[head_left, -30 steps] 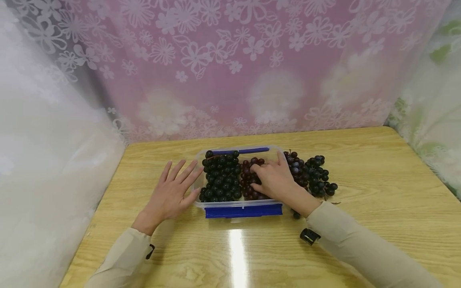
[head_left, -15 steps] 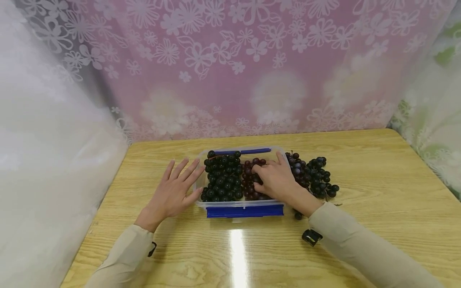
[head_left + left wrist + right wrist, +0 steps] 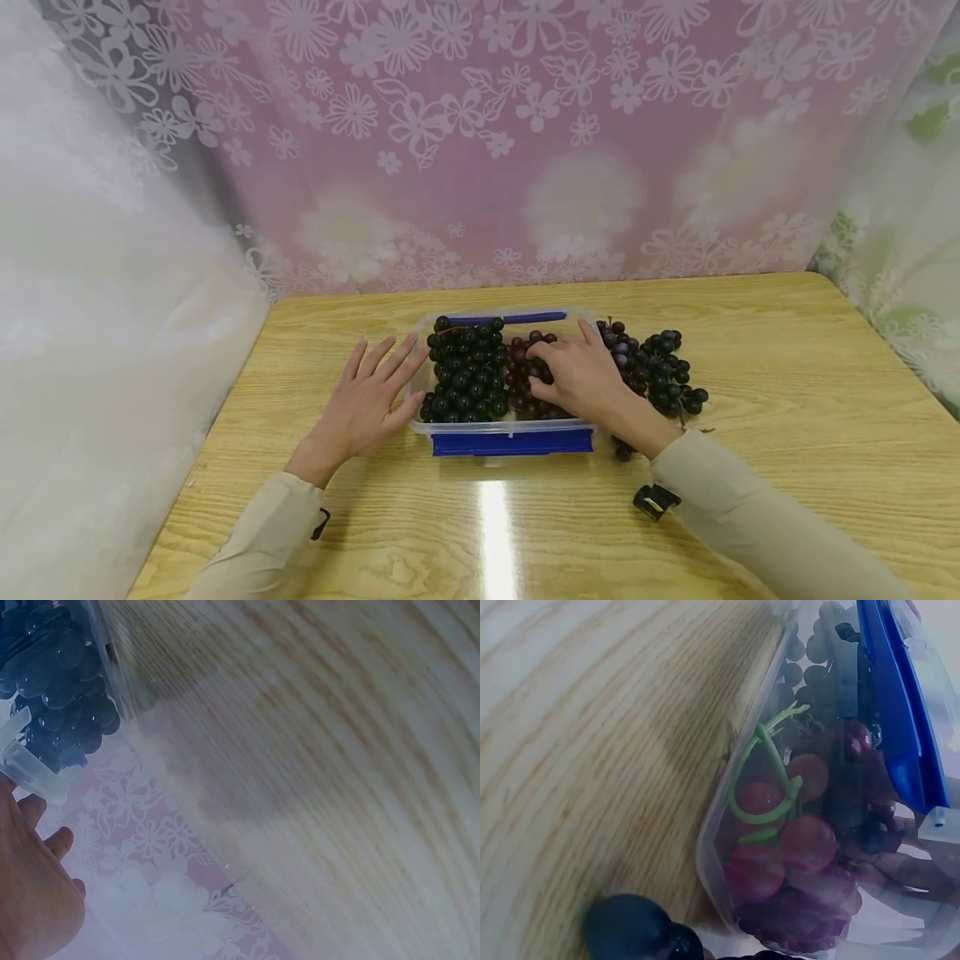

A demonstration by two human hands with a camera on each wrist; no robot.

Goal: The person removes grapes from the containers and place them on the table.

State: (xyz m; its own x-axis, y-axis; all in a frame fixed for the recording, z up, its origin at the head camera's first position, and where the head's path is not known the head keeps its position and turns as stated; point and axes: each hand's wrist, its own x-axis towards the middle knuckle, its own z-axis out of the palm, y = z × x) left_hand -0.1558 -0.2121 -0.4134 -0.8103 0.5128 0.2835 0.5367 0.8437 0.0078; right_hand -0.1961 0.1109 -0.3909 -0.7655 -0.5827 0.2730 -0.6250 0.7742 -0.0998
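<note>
A clear plastic container with blue latches stands on the table. Its left half holds a bunch of black grapes, its right half a bunch of red grapes. My right hand reaches in from the right, thumb and fingers curved round the red grapes; the other fingertips are hidden. In the right wrist view, fingers and a green stem show through the clear wall. My left hand lies with spread fingers at the container's left side, fingertips and thumb by the rim.
More dark grape bunches lie on the wooden table just right of the container, partly behind my right forearm. A pink flowered curtain hangs behind the table, and pale sheets hang at the sides.
The head view has shifted slightly, so everything sits a little lower and farther right. Both hands keep nearly the same places at the container.
</note>
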